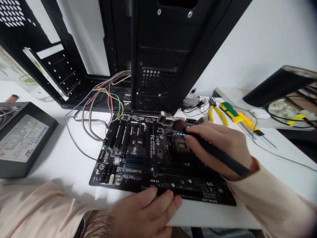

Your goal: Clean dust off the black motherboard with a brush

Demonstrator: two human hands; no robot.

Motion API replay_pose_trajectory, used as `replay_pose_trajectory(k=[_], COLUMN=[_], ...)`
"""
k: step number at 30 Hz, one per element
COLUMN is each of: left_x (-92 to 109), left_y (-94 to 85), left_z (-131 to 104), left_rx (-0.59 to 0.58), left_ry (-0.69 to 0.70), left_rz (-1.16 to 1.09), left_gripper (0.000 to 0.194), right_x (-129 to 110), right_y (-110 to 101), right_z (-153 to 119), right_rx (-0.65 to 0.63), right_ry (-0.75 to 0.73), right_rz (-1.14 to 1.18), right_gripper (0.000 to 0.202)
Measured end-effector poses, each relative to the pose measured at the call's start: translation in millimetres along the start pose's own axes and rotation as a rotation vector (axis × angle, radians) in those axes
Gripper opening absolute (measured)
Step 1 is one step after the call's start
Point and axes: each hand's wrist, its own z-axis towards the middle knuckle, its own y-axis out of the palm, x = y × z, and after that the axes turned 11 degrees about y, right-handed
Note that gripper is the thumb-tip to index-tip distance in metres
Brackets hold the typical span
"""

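A black Gigabyte motherboard (135, 162) lies flat on the white table. My right hand (223, 148) is closed around the black handle of a brush (218, 153). Its dark reddish bristles meet the board's far side, behind the CPU socket (182, 145). My left hand (148, 210) rests at the near edge of the board, fingers stretched out over the rim; its thumb is hidden. Thin coloured wires (90, 119) run from the board's left side into the black computer case (158, 59) standing behind it.
On the left sits a grey power supply (22, 138) with a label. To the right lie yellow-handled pliers (216, 112), a green-and-yellow screwdriver (230, 111) and a yellow cutter (249, 122). A black cylinder (274, 84) and cables stand beyond them.
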Motion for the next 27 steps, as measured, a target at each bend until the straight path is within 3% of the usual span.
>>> replay_pose_trajectory(k=[3,6,11,14,19,22,27], left_x=[-0.9,0.8,2.4,1.0,-0.9,-0.8,0.8], left_y=[0.5,1.0,0.5,-0.2,-1.0,-0.9,-1.5], left_z=[0.3,0.4,0.1,-0.1,0.0,0.0,-0.3], left_rx=[-0.006,0.002,0.003,-0.008,-0.032,-0.031,-0.031], left_ry=[-0.009,-0.018,-0.008,-0.01,0.008,0.007,0.006], left_rz=[0.001,-0.005,-0.007,0.003,0.009,0.007,-0.008], left_gripper=[0.019,0.02,0.019,0.017,0.016,0.016,0.016], right_x=[-1.5,2.6,6.2,0.0,-6.4,-3.7,0.1], right_y=[4.3,5.6,-1.4,-2.5,7.7,10.9,4.6], right_z=[-0.4,-0.2,0.4,0.2,0.4,2.2,4.1], right_rx=[-0.084,-0.148,-0.04,-0.008,-0.14,-0.227,-0.267], right_ry=[-0.054,0.002,0.095,-0.006,-0.276,-0.271,-0.172], right_rz=[-0.027,-0.098,-0.088,0.096,0.193,0.136,0.063], right_gripper=[0.021,0.023,0.023,0.01,0.01,0.013,0.019])
